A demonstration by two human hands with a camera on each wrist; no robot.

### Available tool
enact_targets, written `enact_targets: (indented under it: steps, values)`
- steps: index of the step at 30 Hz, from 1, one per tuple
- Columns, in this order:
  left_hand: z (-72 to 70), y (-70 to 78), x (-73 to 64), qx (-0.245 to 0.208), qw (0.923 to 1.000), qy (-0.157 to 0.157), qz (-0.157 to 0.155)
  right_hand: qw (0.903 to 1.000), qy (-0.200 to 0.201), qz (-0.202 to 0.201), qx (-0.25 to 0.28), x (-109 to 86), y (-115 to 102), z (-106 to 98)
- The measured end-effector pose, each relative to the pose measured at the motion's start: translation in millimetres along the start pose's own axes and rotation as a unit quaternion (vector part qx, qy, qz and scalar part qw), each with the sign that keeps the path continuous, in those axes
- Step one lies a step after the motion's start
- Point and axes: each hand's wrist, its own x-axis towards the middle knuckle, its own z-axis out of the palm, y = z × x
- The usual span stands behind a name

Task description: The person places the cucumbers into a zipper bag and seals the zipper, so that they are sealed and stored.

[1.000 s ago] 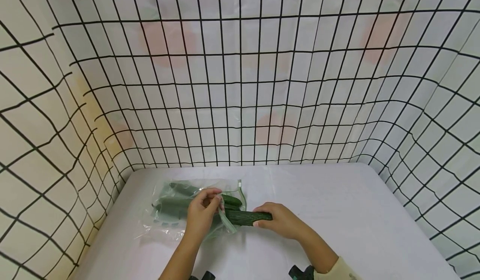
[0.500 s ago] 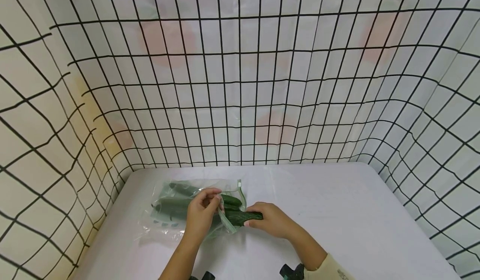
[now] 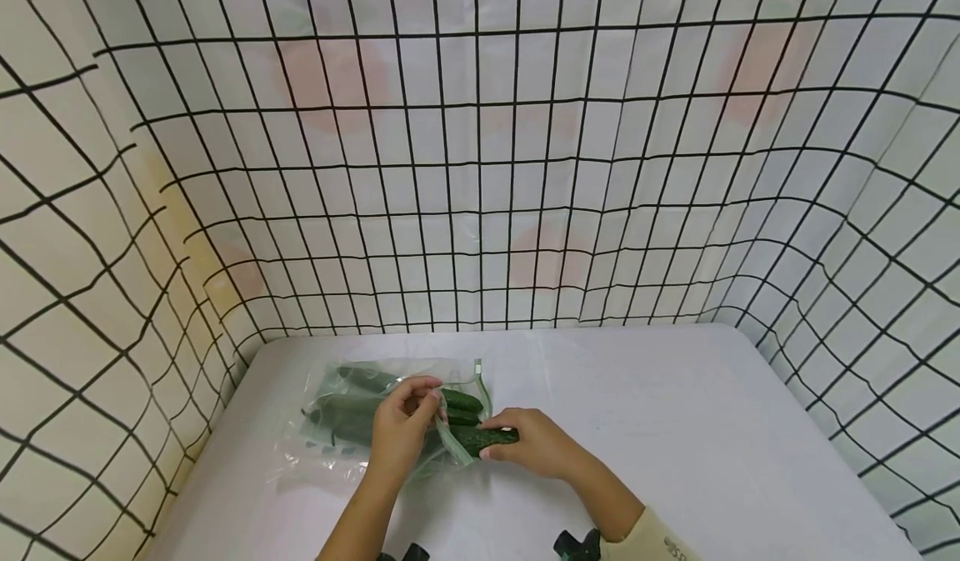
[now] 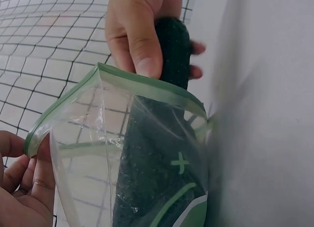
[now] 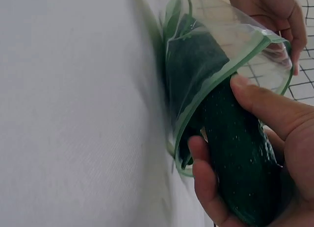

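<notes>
A clear zip bag [image 3: 352, 453] with a green-edged mouth lies on the left of the table, its mouth facing right. Several cucumbers [image 3: 461, 400] show inside it. My left hand [image 3: 401, 428] pinches the edge of the mouth, seen in the left wrist view as fingers [image 4: 43, 175] at the green strip. My right hand [image 3: 532, 443] grips the near end of a dark green cucumber [image 5: 240, 153], thumb on one side and fingers on the other. Most of that cucumber is inside the bag; its end sticks out through the mouth.
The white table [image 3: 637, 411] is bordered at the back and sides by a black wire grid [image 3: 480, 211] with pale cloth behind it. Dark wrist mounts [image 3: 577, 544] show at the bottom edge.
My right hand has moved left, sliding the cucumber farther into the bag, so less of it shows outside. The left hand has stayed nearly still on the bag's edge.
</notes>
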Motion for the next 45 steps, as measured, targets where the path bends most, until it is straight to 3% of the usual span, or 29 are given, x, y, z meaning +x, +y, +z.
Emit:
enact_targets:
  steps: [20,27,32,37,45]
  values:
    - [0.2,-0.2,-1.9,0.016,0.9999,0.001,0.002,0.9987,-0.042,0.002,0.027,-10.7,26,-3]
    - [1.3,0.1,-2.5,0.009,0.9999,-0.004,0.005,0.9936,-0.067,0.016,0.089,-16.1,27,-6]
    - [2.1,-1.3,-2.2,-0.001,1.0,-0.005,0.003,0.9895,-0.071,-0.006,0.126,-19.0,31,-3]
    - [2.3,-3.0,-1.5,-0.004,1.0,-0.006,-0.002,0.9898,-0.06,-0.026,0.127,-16.2,28,5]
    - [2.6,-4.4,-1.0,0.007,0.9999,-0.01,-0.001,0.99,-0.055,-0.007,0.13,-7.9,9,13]
